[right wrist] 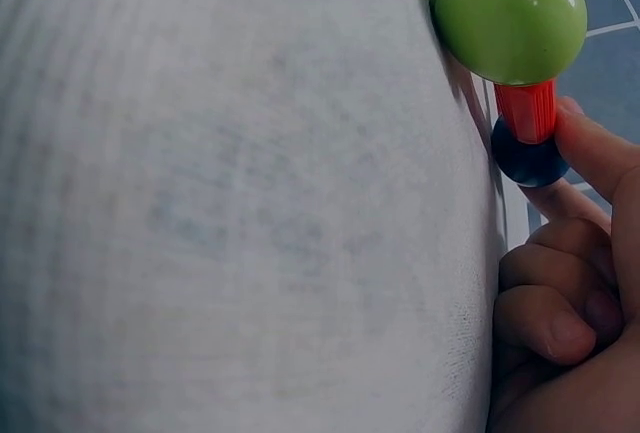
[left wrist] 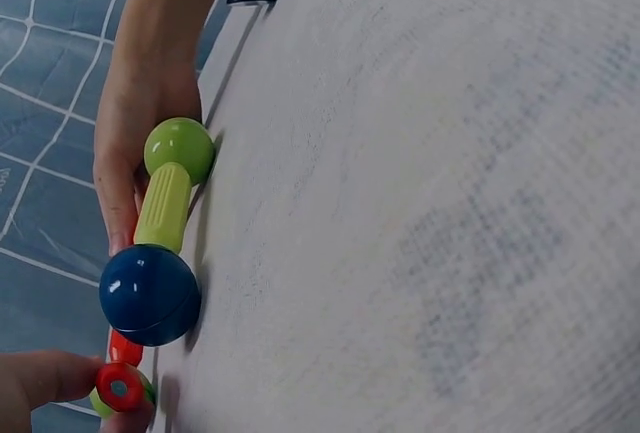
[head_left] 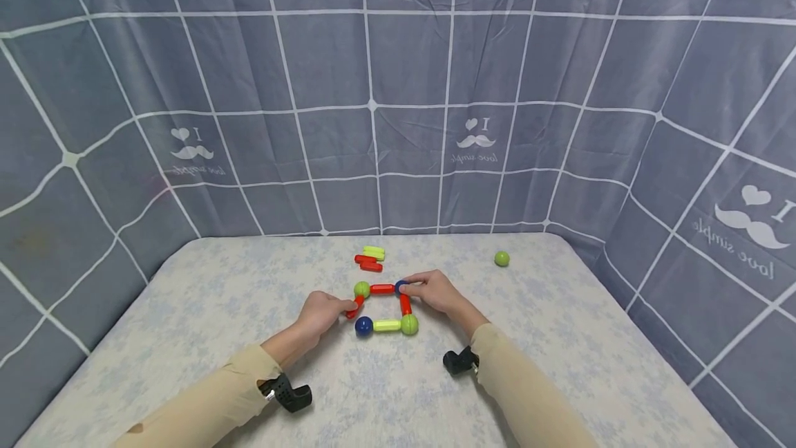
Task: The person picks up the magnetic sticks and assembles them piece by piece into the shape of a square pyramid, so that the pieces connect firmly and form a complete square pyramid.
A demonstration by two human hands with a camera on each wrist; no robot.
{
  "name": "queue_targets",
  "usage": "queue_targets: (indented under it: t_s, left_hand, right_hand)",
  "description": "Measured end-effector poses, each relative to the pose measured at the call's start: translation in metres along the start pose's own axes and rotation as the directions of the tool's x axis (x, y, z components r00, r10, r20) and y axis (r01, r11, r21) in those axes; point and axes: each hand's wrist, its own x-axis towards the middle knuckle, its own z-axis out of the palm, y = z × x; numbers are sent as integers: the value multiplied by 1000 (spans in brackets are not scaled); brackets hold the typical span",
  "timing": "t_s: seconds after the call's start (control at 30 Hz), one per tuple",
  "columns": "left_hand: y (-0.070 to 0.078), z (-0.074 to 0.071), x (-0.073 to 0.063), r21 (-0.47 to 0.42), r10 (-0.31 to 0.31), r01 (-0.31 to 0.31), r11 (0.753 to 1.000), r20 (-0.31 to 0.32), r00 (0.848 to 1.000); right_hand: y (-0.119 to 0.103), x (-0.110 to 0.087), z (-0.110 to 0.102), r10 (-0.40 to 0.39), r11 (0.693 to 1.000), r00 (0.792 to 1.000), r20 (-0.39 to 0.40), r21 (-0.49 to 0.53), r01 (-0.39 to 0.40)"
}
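Observation:
My left hand pinches a red rod between thumb and fingertips. In the left wrist view, that red rod points its open end at the camera. Its far end meets a green ball. From there another red rod runs to a small blue ball, gripped by the thumb and index finger of my right hand. A third red rod joins this ball to a nearer green ball. A yellow-green rod links that to a larger-looking blue ball, apart from the held rod.
Behind the frame of pieces lie loose red rods and yellow-green rods. A lone green ball sits at the back right of the patterned tabletop. A grey-blue gridded curtain hangs around the back and sides.

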Motion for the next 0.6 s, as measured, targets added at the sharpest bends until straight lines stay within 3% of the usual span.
queue_targets:
  t_s: [0.2, 0.43, 0.6]
  left_hand:
    - [1, 0, 2, -22, -33, 33, 999, -16, 999]
    - [4, 2, 7, 22, -71, 71, 997, 0, 997]
    - [7, 5, 8, 39, -58, 57, 998, 25, 998]
  right_hand:
    - [-1, 0, -1, 6, 1000, 1000, 11, 3, -6]
    - [0, 2, -1, 28, 1000, 1000, -1, -7, -28]
    - [1, 0, 1, 9, 1000, 1000, 5, -6, -9]
